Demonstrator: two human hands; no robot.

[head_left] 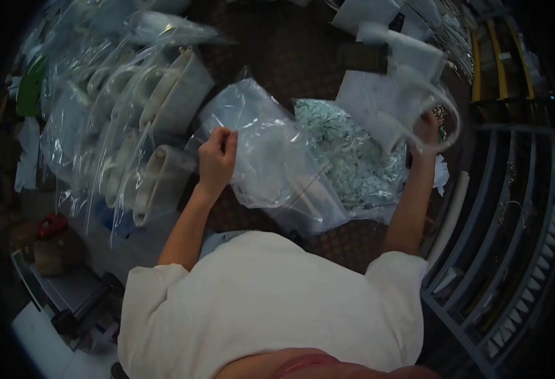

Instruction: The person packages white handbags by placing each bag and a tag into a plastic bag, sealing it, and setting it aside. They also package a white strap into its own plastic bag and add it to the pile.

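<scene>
My right hand (426, 134) is closed on a white bag with a loop handle (443, 101); the bag is blurred and its fingers are partly behind the loop. My left hand (217, 158) has its fingers curled together at the left edge of a stack of clear plastic bags (261, 145). Whether anything sits in those fingers is hidden. Between the two hands lies a large clear sack filled with pale green-white packets (353, 148). The clear bags overlap its left side.
At left, several white handled pieces in clear plastic (157, 101) are piled close together. A grey metal rack (479, 240) stands on the right, with yellow-edged shelving (498, 63) beyond it. A red object (52, 225) and a cardboard box (59, 252) are at lower left.
</scene>
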